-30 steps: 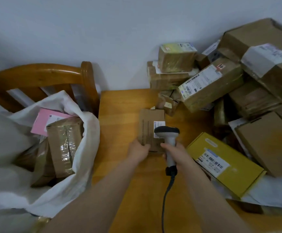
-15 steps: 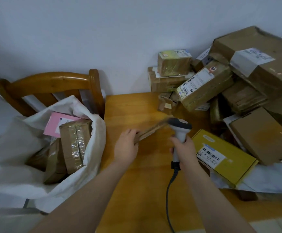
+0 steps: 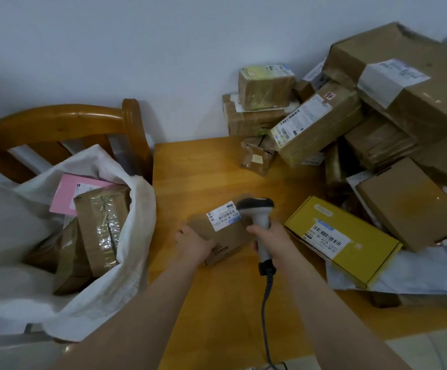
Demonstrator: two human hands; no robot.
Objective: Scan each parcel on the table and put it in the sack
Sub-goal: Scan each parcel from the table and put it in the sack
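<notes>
A small flat brown parcel (image 3: 226,240) lies over the wooden table (image 3: 217,169), its white barcode label facing up. My left hand (image 3: 194,243) grips its near left edge. My right hand (image 3: 273,237) is wrapped round the handle of a grey corded barcode scanner (image 3: 257,212), whose head sits just right of the label. On the left the white sack (image 3: 126,236) stands open, with a pink parcel and taped brown boxes inside.
A heap of brown boxes (image 3: 404,102) fills the table's back right. A yellow box (image 3: 350,236) lies close to my right hand on white mailer bags. A wooden chair (image 3: 65,121) stands behind the sack. The scanner cable trails toward the table's near edge.
My left hand has turned the small parcel over, from its plain side through an on-edge tilt to label side up. The scanner stayed beside it in my right hand.
</notes>
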